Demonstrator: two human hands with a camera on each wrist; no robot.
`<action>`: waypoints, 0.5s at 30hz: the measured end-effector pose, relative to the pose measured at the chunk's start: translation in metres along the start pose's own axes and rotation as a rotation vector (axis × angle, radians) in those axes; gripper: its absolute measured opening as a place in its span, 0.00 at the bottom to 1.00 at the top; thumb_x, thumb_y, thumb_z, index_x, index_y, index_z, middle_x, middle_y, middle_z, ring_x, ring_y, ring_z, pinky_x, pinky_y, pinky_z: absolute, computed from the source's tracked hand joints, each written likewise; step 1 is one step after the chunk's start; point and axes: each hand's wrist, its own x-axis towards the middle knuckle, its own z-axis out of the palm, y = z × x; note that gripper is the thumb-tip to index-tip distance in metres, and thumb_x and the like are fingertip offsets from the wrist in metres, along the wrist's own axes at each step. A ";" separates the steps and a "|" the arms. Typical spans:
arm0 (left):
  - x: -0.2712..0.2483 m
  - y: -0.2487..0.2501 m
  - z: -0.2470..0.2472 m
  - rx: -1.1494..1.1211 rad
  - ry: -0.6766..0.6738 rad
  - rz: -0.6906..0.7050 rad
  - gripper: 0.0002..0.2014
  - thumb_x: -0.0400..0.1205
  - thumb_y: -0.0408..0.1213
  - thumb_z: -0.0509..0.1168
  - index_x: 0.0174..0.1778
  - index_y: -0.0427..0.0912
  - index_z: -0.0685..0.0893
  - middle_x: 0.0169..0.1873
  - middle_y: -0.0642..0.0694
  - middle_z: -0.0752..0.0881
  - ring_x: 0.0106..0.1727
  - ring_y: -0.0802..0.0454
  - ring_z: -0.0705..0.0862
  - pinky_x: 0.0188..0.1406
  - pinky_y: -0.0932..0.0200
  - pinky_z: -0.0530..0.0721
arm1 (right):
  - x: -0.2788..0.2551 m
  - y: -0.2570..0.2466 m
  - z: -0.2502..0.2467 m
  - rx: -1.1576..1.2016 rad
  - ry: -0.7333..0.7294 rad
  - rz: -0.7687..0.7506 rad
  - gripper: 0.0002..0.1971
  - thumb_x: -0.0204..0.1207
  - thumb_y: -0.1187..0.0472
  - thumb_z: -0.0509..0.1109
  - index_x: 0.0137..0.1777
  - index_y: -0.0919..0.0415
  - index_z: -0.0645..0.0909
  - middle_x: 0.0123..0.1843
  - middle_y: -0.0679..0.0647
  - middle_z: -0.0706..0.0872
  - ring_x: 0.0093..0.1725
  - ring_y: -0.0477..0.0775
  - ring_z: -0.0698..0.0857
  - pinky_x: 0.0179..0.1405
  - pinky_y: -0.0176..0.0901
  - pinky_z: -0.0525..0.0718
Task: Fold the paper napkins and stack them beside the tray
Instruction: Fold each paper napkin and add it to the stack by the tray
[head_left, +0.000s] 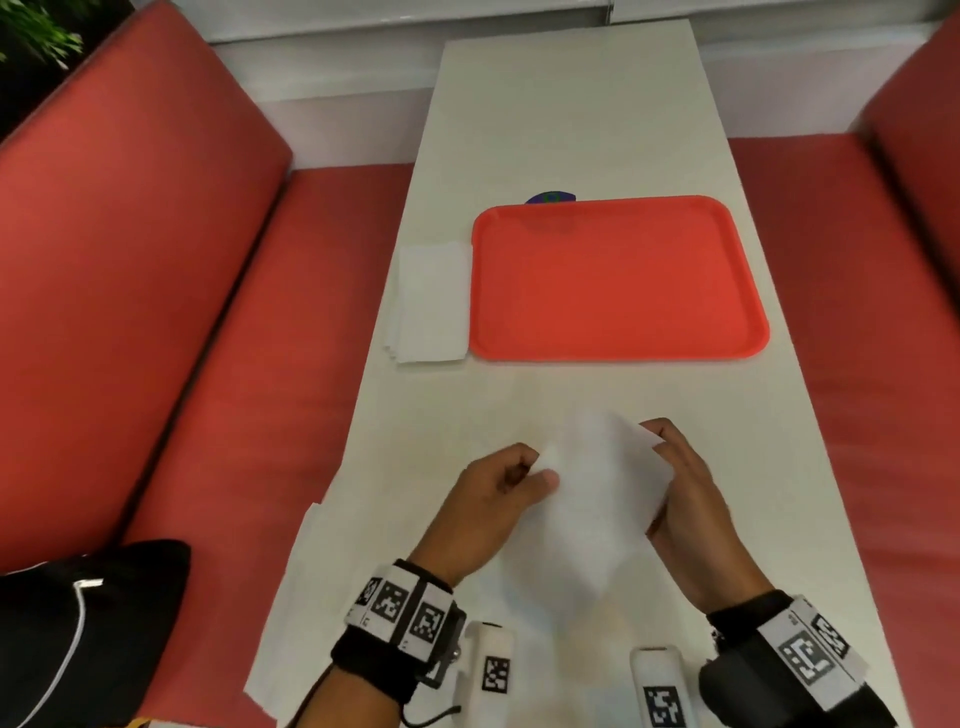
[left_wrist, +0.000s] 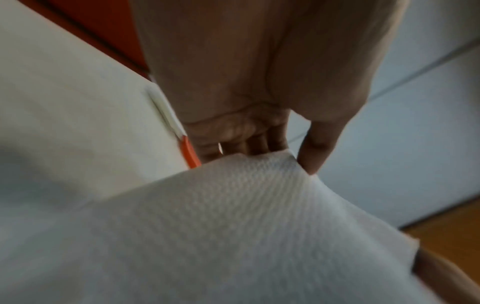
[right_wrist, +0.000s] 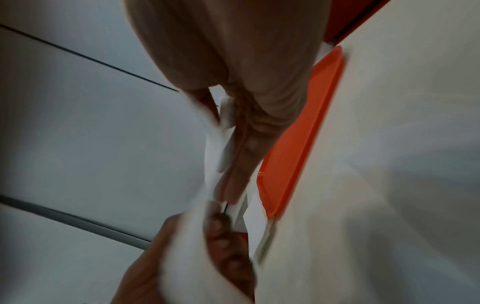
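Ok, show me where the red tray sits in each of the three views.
Head: the red tray lies mid-table, beyond both hands.
Left wrist: only a thin orange sliver shows, left of the fingers.
Right wrist: a long slanted strip, right of the fingers.
Shared landmark: the stack of folded napkins against the tray's side, and.

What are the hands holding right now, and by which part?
One paper napkin, lifted above the table between both hands: the left hand pinches its left edge and the right hand grips its right edge.
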 end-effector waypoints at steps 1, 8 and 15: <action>0.005 0.003 -0.008 -0.035 0.053 0.022 0.21 0.81 0.51 0.68 0.44 0.33 0.78 0.35 0.42 0.75 0.38 0.50 0.73 0.41 0.52 0.71 | 0.006 -0.003 0.005 0.022 -0.002 -0.006 0.08 0.86 0.65 0.55 0.49 0.67 0.73 0.42 0.61 0.79 0.38 0.58 0.77 0.30 0.46 0.75; 0.086 0.011 -0.127 -0.102 0.599 0.079 0.13 0.82 0.43 0.70 0.38 0.38 0.79 0.34 0.46 0.83 0.36 0.54 0.78 0.38 0.55 0.77 | 0.023 0.039 0.038 -0.328 0.045 -0.071 0.14 0.83 0.71 0.64 0.43 0.49 0.80 0.49 0.48 0.91 0.48 0.57 0.90 0.42 0.53 0.89; 0.190 0.003 -0.194 0.000 0.716 0.032 0.19 0.79 0.51 0.69 0.45 0.35 0.82 0.34 0.43 0.79 0.36 0.50 0.75 0.39 0.54 0.74 | 0.015 0.114 0.076 -0.998 -0.168 -0.323 0.09 0.69 0.47 0.68 0.46 0.35 0.73 0.46 0.35 0.77 0.40 0.35 0.76 0.39 0.18 0.73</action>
